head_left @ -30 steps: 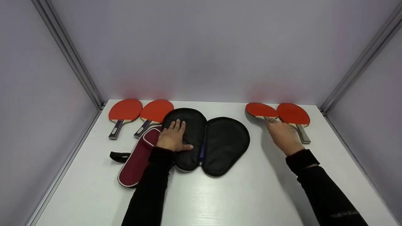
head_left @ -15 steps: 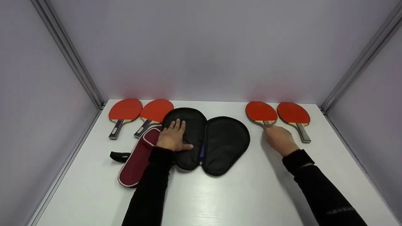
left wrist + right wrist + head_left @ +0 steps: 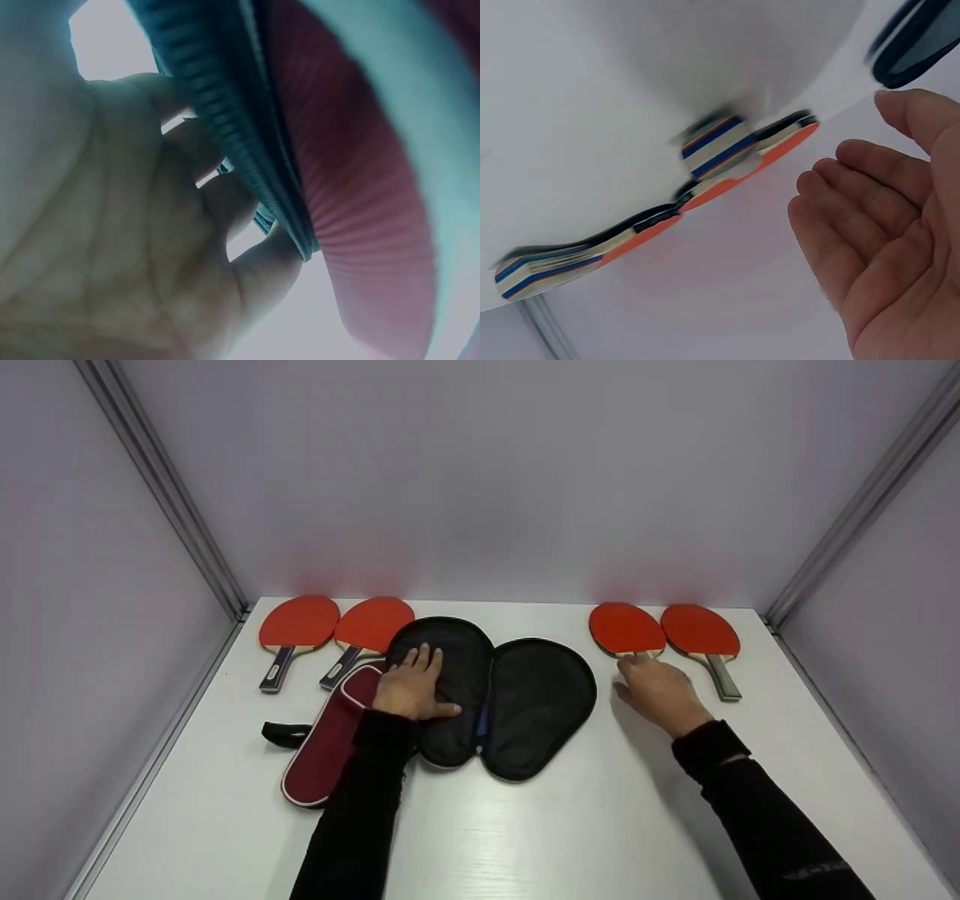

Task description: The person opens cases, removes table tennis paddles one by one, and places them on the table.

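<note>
My left hand point(image 3: 411, 686) lies with spread fingers on the left half of an unzipped black-lined paddle case point(image 3: 540, 705). In the left wrist view, its fingers point(image 3: 217, 195) reach over the zipped edge. My right hand point(image 3: 660, 694) is just above the handle of a red table tennis paddle point(image 3: 626, 628). The right wrist view shows that hand empty, its fingers point(image 3: 870, 187) loosely bent and apart from the paddle handle point(image 3: 720, 146). A second red paddle point(image 3: 701, 631) lies flat to the right, its handle toward me.
Two more red paddles, one at the far left point(image 3: 300, 621) and one beside it point(image 3: 375, 624), lie at the back. A closed maroon case point(image 3: 322, 765) with white piping and a black strap point(image 3: 285, 734) lies partly under my left arm. Grey walls enclose the white table point(image 3: 510, 840).
The paddle in my right hand, tilted at first, was lowered flat onto the table. My right hand has let go of its handle and shifted slightly left. My left hand stayed put.
</note>
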Available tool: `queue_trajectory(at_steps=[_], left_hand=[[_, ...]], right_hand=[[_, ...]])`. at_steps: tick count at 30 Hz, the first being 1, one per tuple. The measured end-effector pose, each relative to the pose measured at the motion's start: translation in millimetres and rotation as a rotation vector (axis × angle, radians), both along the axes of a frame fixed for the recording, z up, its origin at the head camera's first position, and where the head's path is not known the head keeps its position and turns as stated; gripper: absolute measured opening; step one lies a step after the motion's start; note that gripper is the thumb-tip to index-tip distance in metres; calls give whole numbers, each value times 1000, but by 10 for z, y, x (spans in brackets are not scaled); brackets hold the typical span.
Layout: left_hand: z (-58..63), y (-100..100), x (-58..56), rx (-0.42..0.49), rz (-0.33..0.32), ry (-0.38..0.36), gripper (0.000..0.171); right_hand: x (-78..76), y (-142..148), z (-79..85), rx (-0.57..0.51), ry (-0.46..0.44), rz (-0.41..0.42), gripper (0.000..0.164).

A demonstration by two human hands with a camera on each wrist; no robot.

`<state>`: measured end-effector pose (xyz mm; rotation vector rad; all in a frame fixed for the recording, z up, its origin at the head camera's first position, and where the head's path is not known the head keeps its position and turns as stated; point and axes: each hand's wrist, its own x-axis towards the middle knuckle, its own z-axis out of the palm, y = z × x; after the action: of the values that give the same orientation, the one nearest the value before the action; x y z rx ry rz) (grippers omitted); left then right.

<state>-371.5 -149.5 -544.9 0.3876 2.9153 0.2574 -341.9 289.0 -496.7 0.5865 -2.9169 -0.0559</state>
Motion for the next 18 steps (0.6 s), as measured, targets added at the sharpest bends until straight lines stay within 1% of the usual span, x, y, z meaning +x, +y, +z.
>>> queue_trajectory(at_steps=[3, 5, 6, 8, 10, 12, 13, 15, 18], left_hand=[[-8, -40, -44, 11, -10, 14, 118], [59, -64, -28, 37, -15, 23, 115], [10, -105, -73, 40, -26, 48, 115], [192, -119, 17, 53, -21, 61, 110], [406, -138, 140, 75, 2, 79, 105], [545, -173, 217, 88, 48, 100, 100], [699, -162, 312, 106, 88, 89, 96], [731, -209, 330, 130, 152, 102, 94], [759, -253, 338, 157, 234, 78, 92]], right_hand=[[75, -123, -9, -14, 31, 51, 30], [130, -202, -24, 0, 57, 84, 33], [160, -240, -32, 6, 64, 92, 36], [215, -307, -52, 7, 66, 113, 40], [267, -368, -74, 0, 43, 130, 46], [311, -414, -100, -14, 9, 142, 51], [329, -434, -115, -19, -2, 157, 52], [362, -464, -146, -23, -24, 169, 52], [396, -494, -173, -23, -45, 168, 51]])
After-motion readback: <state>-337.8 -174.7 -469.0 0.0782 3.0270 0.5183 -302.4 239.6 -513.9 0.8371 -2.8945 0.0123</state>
